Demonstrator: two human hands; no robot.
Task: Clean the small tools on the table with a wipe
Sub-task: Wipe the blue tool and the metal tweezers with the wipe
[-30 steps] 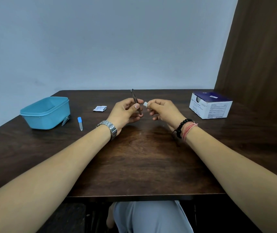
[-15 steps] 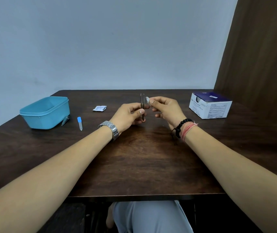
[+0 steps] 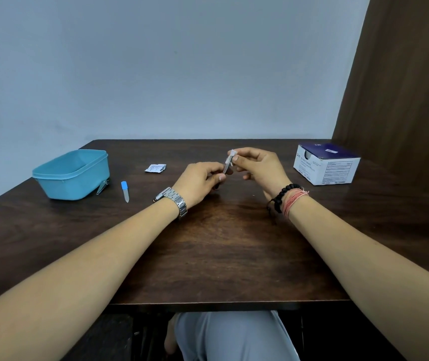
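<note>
Over the middle of the dark wooden table [image 3: 221, 256], my left hand [image 3: 197, 182] pinches the lower end of a slim metal tool [image 3: 227, 164] that stands nearly upright. My right hand [image 3: 259, 166] pinches a small white wipe [image 3: 232, 154] against the tool's upper end. A nail file with a blue handle [image 3: 125, 191] lies on the table to the left. A metal nail clipper [image 3: 102, 187] leans against the blue tub.
A light blue plastic tub [image 3: 72, 174] stands at the left. A torn white wipe sachet [image 3: 155, 168] lies behind my left hand. A white and dark blue box [image 3: 326, 164] sits at the right, near a brown wall panel [image 3: 403, 87].
The tool has turned in my left hand from leaning left to nearly upright, showing its pale flat side. My right hand's wipe has moved up onto the tool's upper end.
</note>
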